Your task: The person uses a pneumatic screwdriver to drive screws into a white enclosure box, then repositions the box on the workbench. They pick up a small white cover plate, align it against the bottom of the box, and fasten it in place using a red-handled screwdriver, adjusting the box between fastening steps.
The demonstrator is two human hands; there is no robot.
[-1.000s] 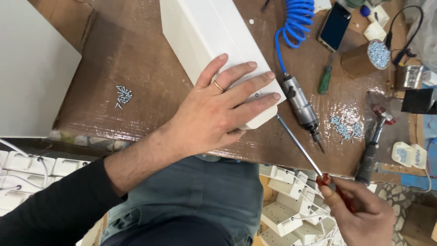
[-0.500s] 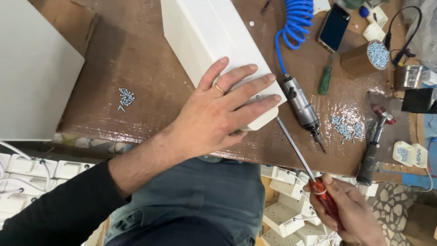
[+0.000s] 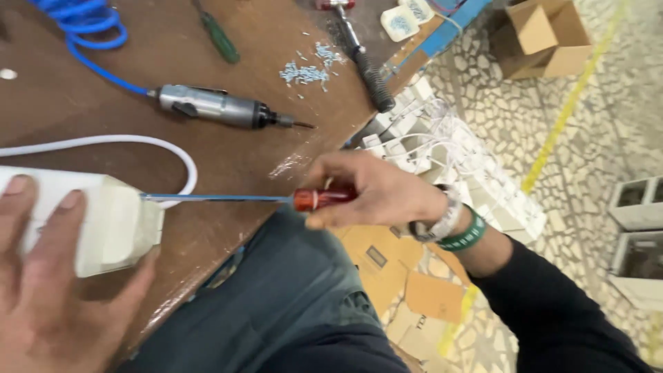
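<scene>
My left hand [image 3: 48, 290] lies flat on top of a long white plastic housing [image 3: 110, 221] that rests on the brown workbench [image 3: 242, 159], fingers spread over its near end. My right hand [image 3: 376, 193] grips the red handle of a long screwdriver [image 3: 228, 199]. Its thin shaft runs leftward and its tip sits against the grey end face of the housing. A white cable [image 3: 138, 145] curves out from behind the housing.
A grey pneumatic driver [image 3: 221, 107] with a blue coiled hose [image 3: 83, 31] lies on the bench, beside a green-handled screwdriver [image 3: 219, 38], a pile of small screws [image 3: 307, 69] and a black-handled tool [image 3: 369, 72]. White plastic parts [image 3: 442, 152], cardboard boxes [image 3: 545, 34] and stone floor are to the right.
The view has swung right and closer. My right hand has raised the screwdriver from below the bench edge and brought its tip to the end of the housing. My left hand stays on the housing.
</scene>
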